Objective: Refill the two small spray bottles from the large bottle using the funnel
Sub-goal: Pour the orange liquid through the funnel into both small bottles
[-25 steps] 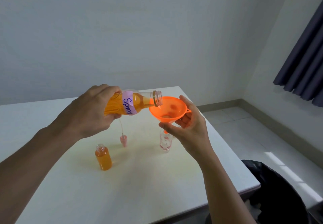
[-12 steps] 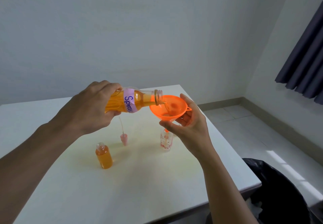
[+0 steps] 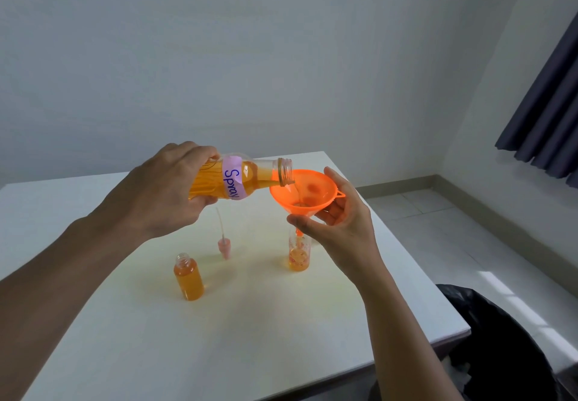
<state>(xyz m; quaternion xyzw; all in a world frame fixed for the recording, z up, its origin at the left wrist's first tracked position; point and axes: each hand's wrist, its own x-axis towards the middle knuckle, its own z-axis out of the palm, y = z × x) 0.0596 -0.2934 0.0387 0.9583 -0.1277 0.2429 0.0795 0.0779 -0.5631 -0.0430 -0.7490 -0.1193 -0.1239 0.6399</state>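
A plain pale wall (image 3: 250,56) fills the upper frame, meeting a second wall in the corner at right. A dark curtain (image 3: 550,125) hangs at the upper right. The white worktop (image 3: 281,353) spans the lower half. Right of it lies a light tiled floor (image 3: 453,238) with a skirting board (image 3: 406,181) and sunlit patches (image 3: 500,281); a black bag (image 3: 500,338) sits at lower right.

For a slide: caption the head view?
Left hand tips large bottle into funnel, held by right hand over a small bottle.

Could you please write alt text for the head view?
The left hand tips the large bottle of orange liquid into an orange funnel that the right hand holds in a part-filled small bottle; a fuller small bottle stands to its left.
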